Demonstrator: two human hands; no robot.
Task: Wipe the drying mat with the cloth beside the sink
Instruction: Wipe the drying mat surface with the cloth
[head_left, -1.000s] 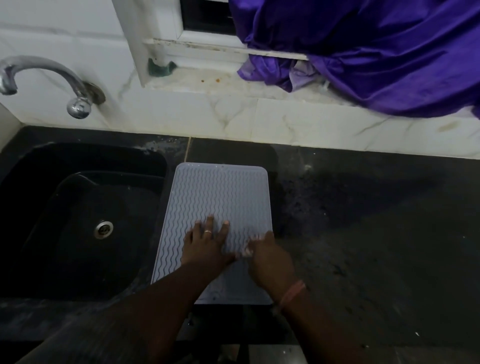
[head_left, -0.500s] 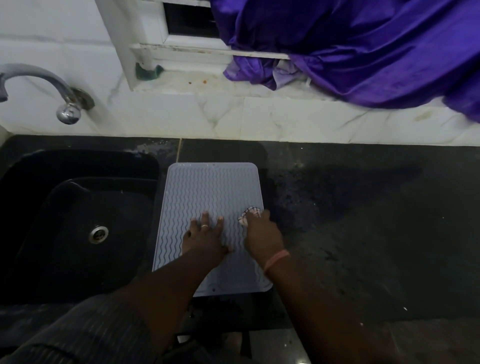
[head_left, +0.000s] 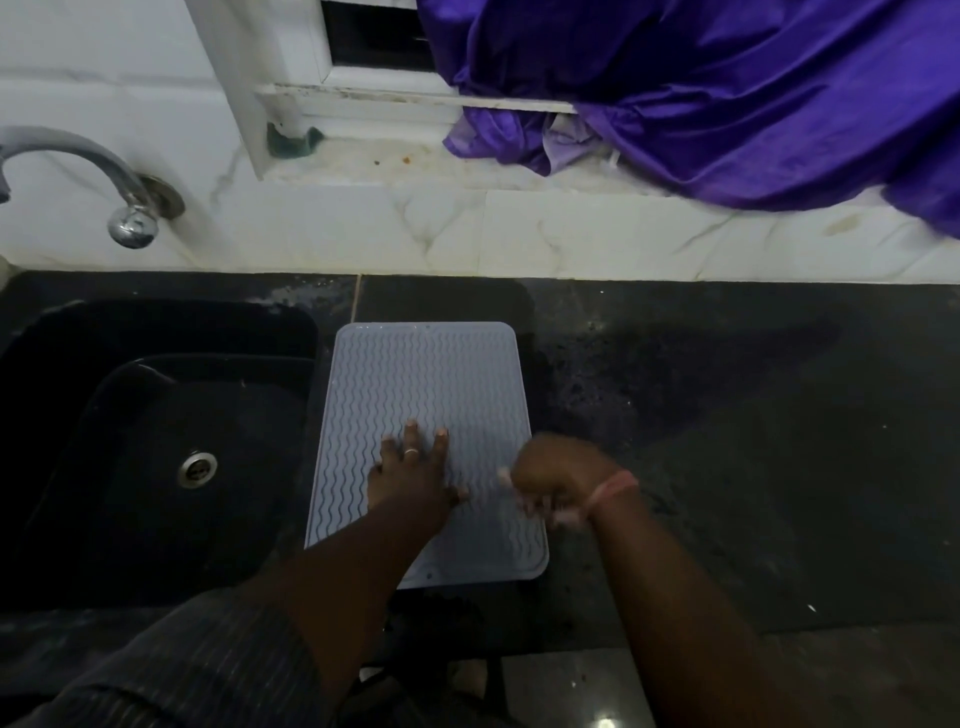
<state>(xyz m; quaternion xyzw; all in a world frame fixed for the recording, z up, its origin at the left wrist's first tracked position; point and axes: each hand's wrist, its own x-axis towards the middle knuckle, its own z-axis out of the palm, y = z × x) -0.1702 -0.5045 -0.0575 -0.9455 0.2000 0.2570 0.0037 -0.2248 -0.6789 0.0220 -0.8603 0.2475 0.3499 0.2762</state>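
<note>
A pale grey drying mat (head_left: 426, 384) with wavy ridges lies on the black counter, right of the sink. My left hand (head_left: 410, 473) rests flat on the mat's lower middle, fingers spread, a ring on one finger. My right hand (head_left: 558, 475) is at the mat's right edge, curled around a small light cloth (head_left: 540, 506). Only bits of the cloth show under and beside the hand, and they look blurred.
A black sink (head_left: 156, 441) with a metal drain lies left of the mat, a chrome tap (head_left: 104, 176) above it. White marble tiles and a window ledge run along the back. A purple fabric (head_left: 727, 93) hangs over the ledge at the right. The black counter (head_left: 727, 441) stretches right.
My right hand with the cloth has slid from the mat's middle right toward its right edge and a little nearer me. My left hand has stayed pressed on the mat.
</note>
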